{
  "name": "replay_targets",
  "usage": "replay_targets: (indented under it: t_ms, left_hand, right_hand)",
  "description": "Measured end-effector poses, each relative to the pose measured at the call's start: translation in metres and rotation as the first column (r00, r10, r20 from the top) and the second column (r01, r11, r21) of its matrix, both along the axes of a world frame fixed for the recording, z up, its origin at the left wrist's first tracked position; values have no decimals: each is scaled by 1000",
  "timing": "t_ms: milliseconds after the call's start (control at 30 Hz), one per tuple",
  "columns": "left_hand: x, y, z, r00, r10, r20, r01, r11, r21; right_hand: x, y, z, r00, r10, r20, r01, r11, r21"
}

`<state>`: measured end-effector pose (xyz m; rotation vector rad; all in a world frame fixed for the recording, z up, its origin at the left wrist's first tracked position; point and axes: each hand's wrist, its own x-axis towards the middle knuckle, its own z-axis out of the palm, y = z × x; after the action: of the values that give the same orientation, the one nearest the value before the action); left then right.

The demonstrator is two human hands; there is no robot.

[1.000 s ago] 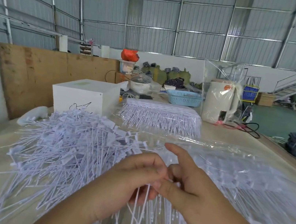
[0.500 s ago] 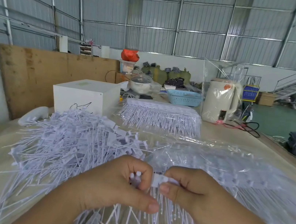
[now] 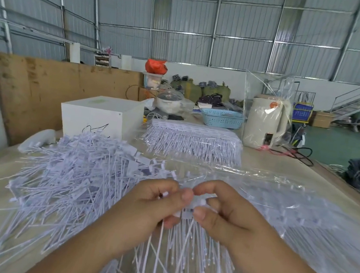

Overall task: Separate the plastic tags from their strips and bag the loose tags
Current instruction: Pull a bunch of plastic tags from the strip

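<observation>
Both hands meet low in the middle of the table, over the tags. The left hand (image 3: 152, 204) and the right hand (image 3: 228, 216) each pinch the same short white plastic strip of tags (image 3: 187, 212) between thumb and curled fingers; its thin stems hang down towards the viewer. How many tags it carries seems unclear. A heap of loose white plastic tags (image 3: 69, 180) lies just left, a clear plastic bag (image 3: 303, 208) holding tags just right, and a neat stack of unseparated white tag strips (image 3: 195, 138) farther back.
</observation>
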<state>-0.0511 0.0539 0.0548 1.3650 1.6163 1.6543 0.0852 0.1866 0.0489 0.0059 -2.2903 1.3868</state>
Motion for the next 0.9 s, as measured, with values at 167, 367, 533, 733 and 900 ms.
replay_targets:
  t_ms: [167,367,533,733,900]
  left_hand:
    - [5,1,0,994,-73,76,73,997,6]
    - [0,1,-4,971,-235,50,239,964,-113]
    - [-8,-3,-3,969,-242,-40,235,963,-131]
    - [-20,-9,-3,969,-232,-90,215,963,-164]
    - [-9,-1,-5,991,-64,-120,55,996,-71]
  right_hand:
    - [-2,-5,0,999,43,31,-42,998,-47]
    - [-5,-4,-5,1000,-11,-7,11,999,-35]
    - [-4,1,-9,972,-163,168,126,969,211]
    - [2,4,2,974,-33,226,5,992,123]
    - [-2,-6,2,985,-157,71,145,979,146]
